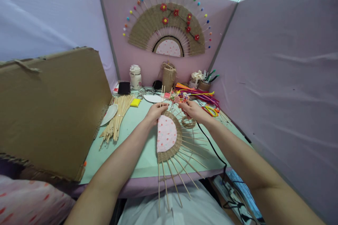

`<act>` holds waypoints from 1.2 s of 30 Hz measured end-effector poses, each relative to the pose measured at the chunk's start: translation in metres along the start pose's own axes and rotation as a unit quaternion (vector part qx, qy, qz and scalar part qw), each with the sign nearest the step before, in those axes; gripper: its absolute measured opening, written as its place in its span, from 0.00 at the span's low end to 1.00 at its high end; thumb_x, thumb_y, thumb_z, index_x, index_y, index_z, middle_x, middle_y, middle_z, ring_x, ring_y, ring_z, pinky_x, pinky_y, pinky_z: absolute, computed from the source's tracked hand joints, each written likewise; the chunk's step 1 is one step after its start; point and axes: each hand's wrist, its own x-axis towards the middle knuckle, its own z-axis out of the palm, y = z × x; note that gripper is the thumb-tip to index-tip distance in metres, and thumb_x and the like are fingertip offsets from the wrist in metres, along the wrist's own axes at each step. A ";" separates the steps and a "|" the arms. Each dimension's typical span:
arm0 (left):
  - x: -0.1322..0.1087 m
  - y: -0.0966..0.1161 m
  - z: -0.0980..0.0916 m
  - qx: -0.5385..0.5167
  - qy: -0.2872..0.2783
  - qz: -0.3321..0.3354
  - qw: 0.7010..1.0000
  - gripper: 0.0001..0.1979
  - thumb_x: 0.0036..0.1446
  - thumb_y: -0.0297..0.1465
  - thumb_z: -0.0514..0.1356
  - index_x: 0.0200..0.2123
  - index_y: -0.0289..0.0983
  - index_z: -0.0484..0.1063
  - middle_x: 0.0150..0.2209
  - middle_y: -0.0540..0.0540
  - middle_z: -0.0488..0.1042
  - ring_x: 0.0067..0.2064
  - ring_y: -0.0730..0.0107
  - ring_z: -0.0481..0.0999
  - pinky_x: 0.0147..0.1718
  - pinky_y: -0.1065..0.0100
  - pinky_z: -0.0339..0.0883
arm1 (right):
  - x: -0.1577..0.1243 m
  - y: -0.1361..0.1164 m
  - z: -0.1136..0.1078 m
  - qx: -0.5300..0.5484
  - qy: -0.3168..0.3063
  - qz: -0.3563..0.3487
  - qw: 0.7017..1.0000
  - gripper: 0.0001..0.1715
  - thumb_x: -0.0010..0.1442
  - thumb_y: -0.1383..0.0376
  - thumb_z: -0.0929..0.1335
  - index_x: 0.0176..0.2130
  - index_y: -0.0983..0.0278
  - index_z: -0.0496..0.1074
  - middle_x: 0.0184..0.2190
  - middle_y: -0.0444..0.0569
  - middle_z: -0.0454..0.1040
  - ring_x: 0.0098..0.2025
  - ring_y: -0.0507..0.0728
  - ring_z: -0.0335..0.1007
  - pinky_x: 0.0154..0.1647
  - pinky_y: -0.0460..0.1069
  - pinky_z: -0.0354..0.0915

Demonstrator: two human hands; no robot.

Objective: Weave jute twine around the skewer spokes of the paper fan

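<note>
My left hand (155, 113) is closed on the upper end of a half-round woven fan (179, 137), with several thin sticks rising past the fingers. The fan stands on its side, its straight edge to the left. Its centre is a pink dotted half circle (167, 133), ringed by a band of brown twine. Bare sticks (182, 174) spread from the band to the right and toward me. My right hand (194, 110) grips a glue gun (182, 97) with a colourful patterned body, just right of the fan's top. A black cord (211, 142) trails from it. The nozzle's exact contact is unclear.
A bundle of sticks (117, 117) and a yellow packet (135, 102) lie left, beside a cardboard sheet (52, 112). Behind are a white jar (135, 77), a twine roll (169, 75) and pipe cleaners (198, 93). A finished fan (148, 24) hangs on the back wall.
</note>
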 end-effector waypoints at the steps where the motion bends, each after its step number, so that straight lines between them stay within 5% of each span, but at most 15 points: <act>1: 0.000 0.000 0.000 0.000 0.001 0.000 1.000 0.15 0.35 0.29 0.70 0.31 0.33 0.76 0.21 0.51 0.73 0.21 0.76 0.68 0.21 0.73 0.57 | 0.000 0.000 0.000 -0.004 0.002 -0.001 1.000 0.21 0.60 0.48 0.65 0.31 0.64 0.67 0.19 0.41 0.60 0.19 0.49 0.56 0.18 0.45 0.55; 10: 0.000 0.000 -0.001 0.002 0.005 0.002 1.000 0.16 0.35 0.29 0.70 0.32 0.33 0.77 0.21 0.51 0.73 0.21 0.76 0.68 0.21 0.74 0.56 | -0.011 -0.006 -0.001 0.022 0.021 0.003 1.000 0.17 0.59 0.52 0.66 0.29 0.63 0.65 0.18 0.39 0.59 0.17 0.48 0.54 0.15 0.44 0.54; 15: 0.000 -0.001 -0.003 -0.001 0.012 0.003 1.000 0.16 0.34 0.29 0.71 0.31 0.33 0.77 0.21 0.51 0.73 0.21 0.76 0.68 0.22 0.73 0.56 | -0.025 0.006 -0.018 0.037 0.096 -0.003 0.995 0.18 0.58 0.51 0.66 0.27 0.62 0.62 0.18 0.39 0.60 0.18 0.49 0.56 0.17 0.44 0.55; 21: 0.001 -0.002 -0.006 -0.008 0.022 0.000 1.000 0.17 0.32 0.30 0.71 0.30 0.33 0.76 0.23 0.49 0.74 0.24 0.74 0.71 0.25 0.71 0.61 | -0.035 0.068 -0.072 -0.218 0.247 0.017 0.944 0.20 0.60 0.52 0.63 0.34 0.66 0.71 0.27 0.50 0.73 0.29 0.56 0.67 0.28 0.48 0.59; 25: 0.002 -0.002 -0.006 -0.007 0.025 -0.004 1.000 0.16 0.31 0.30 0.71 0.29 0.34 0.76 0.22 0.51 0.73 0.23 0.74 0.70 0.25 0.72 0.61 | -0.046 0.123 -0.094 -0.406 0.178 0.117 0.889 0.21 0.63 0.60 0.60 0.45 0.72 0.73 0.40 0.65 0.75 0.40 0.62 0.73 0.37 0.51 0.62; 29: 0.002 -0.002 -0.006 -0.004 0.028 -0.005 1.000 0.16 0.31 0.29 0.71 0.29 0.34 0.76 0.22 0.51 0.73 0.23 0.74 0.70 0.24 0.72 0.60 | -0.059 0.153 -0.094 -0.483 0.097 0.199 0.847 0.25 0.65 0.61 0.59 0.52 0.76 0.70 0.49 0.72 0.71 0.50 0.67 0.71 0.46 0.54 0.63; 33: 0.001 -0.001 -0.005 -0.003 0.026 -0.006 1.000 0.15 0.32 0.29 0.71 0.29 0.34 0.76 0.22 0.51 0.73 0.23 0.74 0.70 0.24 0.72 0.60 | -0.065 0.139 -0.095 -0.490 0.085 0.218 0.839 0.25 0.63 0.59 0.61 0.53 0.74 0.69 0.50 0.72 0.71 0.53 0.72 0.68 0.47 0.59 0.64; 36: 0.001 0.000 -0.005 0.000 0.023 -0.006 1.000 0.16 0.32 0.30 0.71 0.30 0.34 0.76 0.23 0.51 0.74 0.23 0.74 0.70 0.24 0.72 0.60 | -0.058 0.098 -0.093 -0.489 0.177 0.144 0.842 0.24 0.63 0.60 0.62 0.54 0.71 0.69 0.50 0.70 0.71 0.53 0.72 0.66 0.48 0.61 0.63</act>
